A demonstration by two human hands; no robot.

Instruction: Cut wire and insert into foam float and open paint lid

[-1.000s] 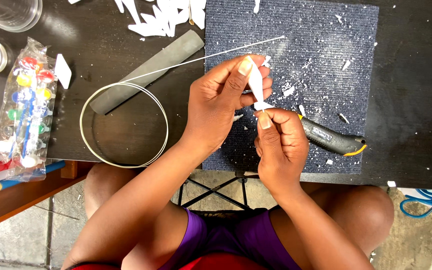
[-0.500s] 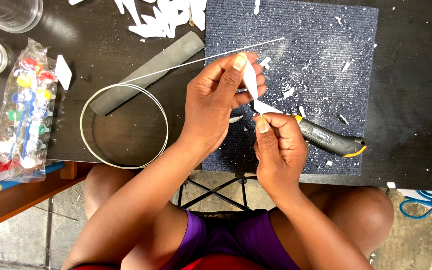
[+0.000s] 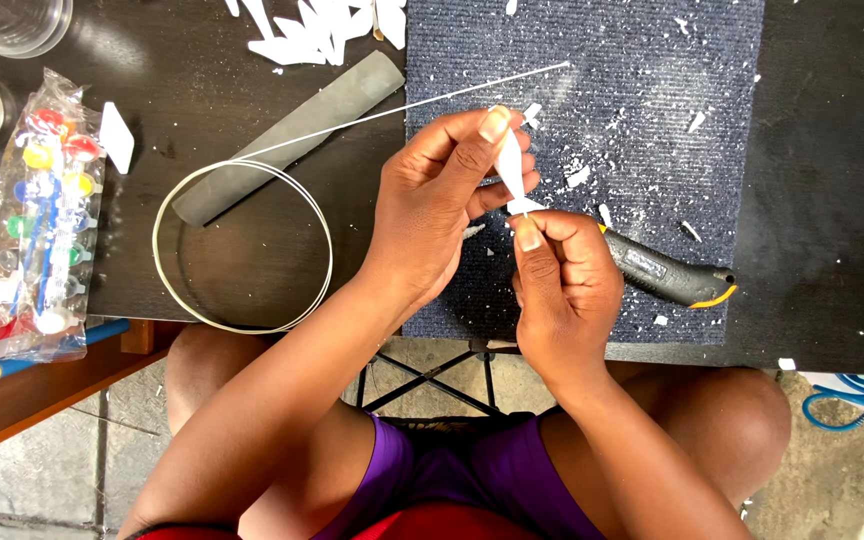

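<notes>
Now pinching: left hand (image 3: pixel 442 205) on the white sliver's (image 3: pixel 509 170) top, right hand (image 3: pixel 564 285) on its base; sliver stood more upright since a second ago, trimming ongoing.

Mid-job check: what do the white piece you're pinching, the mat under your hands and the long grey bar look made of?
White piece, pinched between left hand and right hand: thin, matte, stiff sheet, probably plastic or card; similar white chips litter the mat. Mat: dark blue-grey ribbed textile, carpet-like. Grey bar: dull, flat and uniform, perhaps a sharpening stone or rubber; the look leaves it open.
</notes>
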